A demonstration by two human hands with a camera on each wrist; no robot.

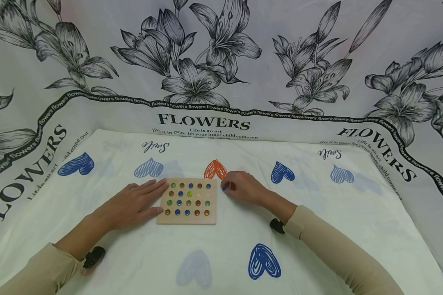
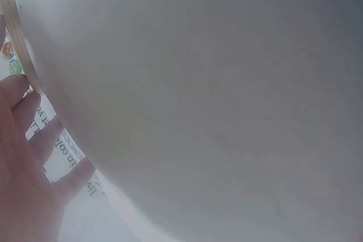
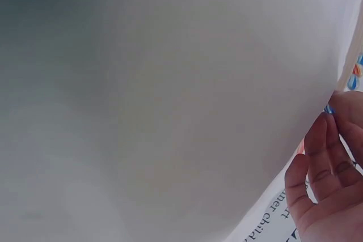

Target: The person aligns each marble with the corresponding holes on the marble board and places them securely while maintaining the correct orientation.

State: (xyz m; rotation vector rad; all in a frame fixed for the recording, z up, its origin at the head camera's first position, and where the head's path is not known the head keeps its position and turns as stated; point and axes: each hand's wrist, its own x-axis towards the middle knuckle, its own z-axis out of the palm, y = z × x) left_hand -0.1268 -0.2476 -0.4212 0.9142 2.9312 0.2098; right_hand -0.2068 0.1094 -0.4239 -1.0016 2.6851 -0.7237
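Observation:
A square wooden board [image 1: 186, 220] lies flat on the cloth, with rows of coloured glass marbles sitting in its holes. Two pale holes at the right of its second row from the far side hold no marble. My left hand [image 1: 129, 207] rests at the board's left side, fingers extended and touching its edge; the left wrist view shows the fingers spread near the edge. Just off the board's right edge, my right hand [image 1: 245, 187] pinches a small blue marble [image 1: 224, 189] between thumb and fingertips. The right wrist view also shows this blue marble [image 3: 329, 109] at the fingertips.
A white cloth [image 1: 225, 254] printed with hearts and the word Smile covers the table. Behind it hangs a white fabric [image 1: 266, 90] with black flowers and lettering. Pale cloth fills most of both wrist views.

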